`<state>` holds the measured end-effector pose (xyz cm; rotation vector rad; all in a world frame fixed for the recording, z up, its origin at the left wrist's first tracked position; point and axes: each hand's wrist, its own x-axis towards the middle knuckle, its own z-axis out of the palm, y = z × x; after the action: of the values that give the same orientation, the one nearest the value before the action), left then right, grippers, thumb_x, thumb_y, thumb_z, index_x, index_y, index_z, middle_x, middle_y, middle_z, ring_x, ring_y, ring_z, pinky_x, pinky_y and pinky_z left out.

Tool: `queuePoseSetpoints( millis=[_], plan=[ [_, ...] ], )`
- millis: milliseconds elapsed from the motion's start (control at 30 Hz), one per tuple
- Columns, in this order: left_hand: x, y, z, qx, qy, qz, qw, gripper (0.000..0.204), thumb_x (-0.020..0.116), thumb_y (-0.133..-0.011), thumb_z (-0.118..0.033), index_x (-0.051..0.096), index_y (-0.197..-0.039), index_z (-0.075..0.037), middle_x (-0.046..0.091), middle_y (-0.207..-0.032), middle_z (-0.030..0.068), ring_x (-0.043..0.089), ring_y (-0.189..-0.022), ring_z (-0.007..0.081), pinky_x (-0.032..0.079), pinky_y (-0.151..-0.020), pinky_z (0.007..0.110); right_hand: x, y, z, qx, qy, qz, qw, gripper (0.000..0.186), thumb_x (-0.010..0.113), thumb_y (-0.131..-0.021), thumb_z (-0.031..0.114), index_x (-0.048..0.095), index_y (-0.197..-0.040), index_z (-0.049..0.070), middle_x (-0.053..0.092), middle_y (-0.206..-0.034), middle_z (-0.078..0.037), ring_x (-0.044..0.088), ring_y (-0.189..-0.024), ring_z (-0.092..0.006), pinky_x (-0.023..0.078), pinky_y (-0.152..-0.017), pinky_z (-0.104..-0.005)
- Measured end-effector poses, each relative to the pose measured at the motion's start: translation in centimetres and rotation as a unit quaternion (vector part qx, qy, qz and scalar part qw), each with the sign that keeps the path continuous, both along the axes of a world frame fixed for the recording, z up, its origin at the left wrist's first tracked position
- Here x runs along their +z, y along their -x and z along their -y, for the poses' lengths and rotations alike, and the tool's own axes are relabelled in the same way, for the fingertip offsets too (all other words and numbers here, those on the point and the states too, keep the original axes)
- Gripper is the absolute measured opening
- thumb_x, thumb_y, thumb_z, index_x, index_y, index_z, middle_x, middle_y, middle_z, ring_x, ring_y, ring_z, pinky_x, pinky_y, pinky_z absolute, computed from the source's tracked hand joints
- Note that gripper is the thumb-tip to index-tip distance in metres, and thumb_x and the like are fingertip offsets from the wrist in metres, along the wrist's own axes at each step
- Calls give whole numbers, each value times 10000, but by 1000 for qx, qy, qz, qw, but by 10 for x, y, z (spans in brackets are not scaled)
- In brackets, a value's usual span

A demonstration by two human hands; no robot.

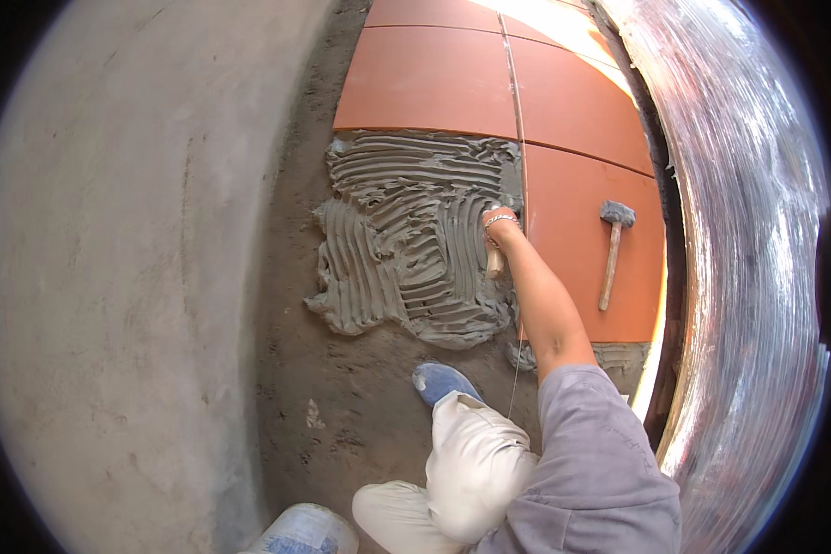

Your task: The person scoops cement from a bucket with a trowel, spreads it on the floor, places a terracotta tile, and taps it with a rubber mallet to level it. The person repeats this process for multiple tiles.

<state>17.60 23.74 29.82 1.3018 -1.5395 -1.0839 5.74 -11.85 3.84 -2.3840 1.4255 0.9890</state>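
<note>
My right hand (500, 223), with a chain bracelet at the wrist, grips the wooden handle of a trowel (494, 263) over a bed of grey mortar (397, 277) combed into curved ridges. The trowel's blade is mostly hidden by my hand and the mortar. Terracotta floor tiles (423, 78) border the mortar at the back and on the right. A thin string (513, 399) runs lengthwise along the mortar's right side. A rubber mallet (618, 214) with a wooden handle lies on the near right tile. My left hand is out of view.
A plain plastered wall (120, 231) rises at the left. At the right stands a streaky, shiny surface (739, 231) beside a dark edge. My knees and blue shoe (441, 380) are on the rough floor (314, 388). A pale blue, bucket-like object (300, 528) sits at the bottom.
</note>
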Motion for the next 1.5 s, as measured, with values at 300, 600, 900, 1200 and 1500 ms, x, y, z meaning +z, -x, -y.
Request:
queuePoseSetpoints(
  millis=[300,600,900,1200,1500],
  plan=[
    [7,5,-1,-88,-36,-65,993,285,631,-847,-107,625,-1106,11,656,-1112,139,617,-1047,280,396,-1069,477,22,8,-72,-505,26,247,826,434,561,-967,343,614,-1213,-11,645,-1221,-273,615,-1163,-423,497,-993,-476],
    [4,-1,-10,-72,-3,-36,997,370,635,-884,-188,581,-1188,15,632,-1156,170,596,-1082,307,432,-1014,483,28,-1,-88,-419,35,199,885,433,538,-985,338,505,-1211,-29,668,-1160,-276,640,-1122,-425,503,-963,-494],
    [-46,-130,-233,492,-260,277,783,466,639,-921,-270,537,-1271,20,608,-1200,202,574,-1116,334,468,-960,490,13,-22,-89,-403,22,171,899,396,534,-984,328,482,-1179,-13,683,-1091,-283,652,-1062,-452,509,-931,-517],
    [96,-333,-161,371,-193,633,651,577,688,-929,-367,547,-1271,75,584,-1232,283,567,-1154,411,472,-995,488,33,-17,-73,-426,-23,226,876,421,618,-924,350,544,-1122,-13,669,-1058,-293,645,-1013,-456,509,-882,-500],
    [107,-415,18,170,36,866,469,545,583,-963,-421,524,-1392,-90,484,-1474,128,452,-1355,314,322,-1086,593,71,24,-3,-455,69,253,851,413,593,-943,350,570,-1056,-46,686,-936,-265,686,-898,-407,549,-798,-482]
  ],
)
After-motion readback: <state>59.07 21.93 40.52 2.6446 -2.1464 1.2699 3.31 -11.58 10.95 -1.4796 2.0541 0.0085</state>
